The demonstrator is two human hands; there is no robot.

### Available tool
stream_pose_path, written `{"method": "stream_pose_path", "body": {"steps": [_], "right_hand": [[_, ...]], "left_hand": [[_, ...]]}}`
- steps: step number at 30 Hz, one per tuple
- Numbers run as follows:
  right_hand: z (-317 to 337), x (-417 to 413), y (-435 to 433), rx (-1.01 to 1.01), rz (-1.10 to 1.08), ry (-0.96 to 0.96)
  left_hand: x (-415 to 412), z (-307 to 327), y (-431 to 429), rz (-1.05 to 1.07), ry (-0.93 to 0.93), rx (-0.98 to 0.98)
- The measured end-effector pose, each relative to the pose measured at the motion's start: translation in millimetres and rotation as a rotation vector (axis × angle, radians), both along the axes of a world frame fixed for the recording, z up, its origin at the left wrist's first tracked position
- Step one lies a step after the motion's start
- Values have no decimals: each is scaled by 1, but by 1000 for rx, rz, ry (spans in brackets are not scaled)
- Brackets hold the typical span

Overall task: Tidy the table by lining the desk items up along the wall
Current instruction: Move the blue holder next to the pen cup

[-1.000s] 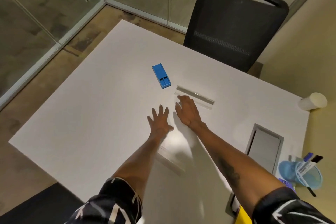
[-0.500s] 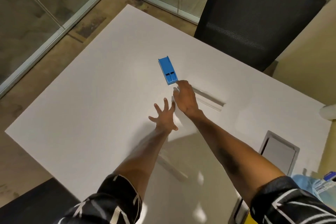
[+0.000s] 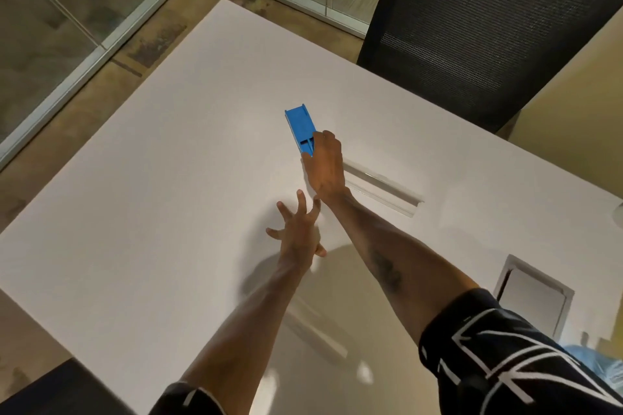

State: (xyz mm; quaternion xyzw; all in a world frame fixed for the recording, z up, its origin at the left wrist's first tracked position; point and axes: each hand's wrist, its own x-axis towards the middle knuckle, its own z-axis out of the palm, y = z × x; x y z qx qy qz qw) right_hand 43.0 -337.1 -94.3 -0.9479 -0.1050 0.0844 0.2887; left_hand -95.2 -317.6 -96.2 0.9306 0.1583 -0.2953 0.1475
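Observation:
A small blue plastic tray [image 3: 299, 125] lies near the middle of the white table [image 3: 168, 212], its long side pointing away from me. My right hand [image 3: 325, 165] reaches over its near end, thumb on the left side and fingers curled over the right side, gripping it. My left hand [image 3: 298, 232] hovers just above the table behind the right wrist, fingers spread, holding nothing. A clear acrylic strip [image 3: 382, 187] lies right of my right hand. Under my forearms lies a second clear strip [image 3: 318, 332], partly hidden.
A black mesh chair [image 3: 488, 27] stands at the table's far edge. The yellow wall [image 3: 573, 118] runs along the right. A grey cable hatch [image 3: 532, 296] is set into the table at the right. Something light blue [image 3: 606, 364] shows at the bottom right.
My right hand has moved forward from the clear strip onto the blue tray's near end and closed on it. My left hand followed a little and stays open. The view has tilted closer.

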Motion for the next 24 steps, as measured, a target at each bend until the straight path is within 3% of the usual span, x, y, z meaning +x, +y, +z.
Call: {"method": "stream_pose_path", "body": {"steps": [9,24], "right_hand": [[-5,12,14,-214,65,-82],[46,-1,-9,-23,-35,-74]], "left_hand": [[5,-4,2,0,29,-8],[-2,4,0,-15,37,28]]}}
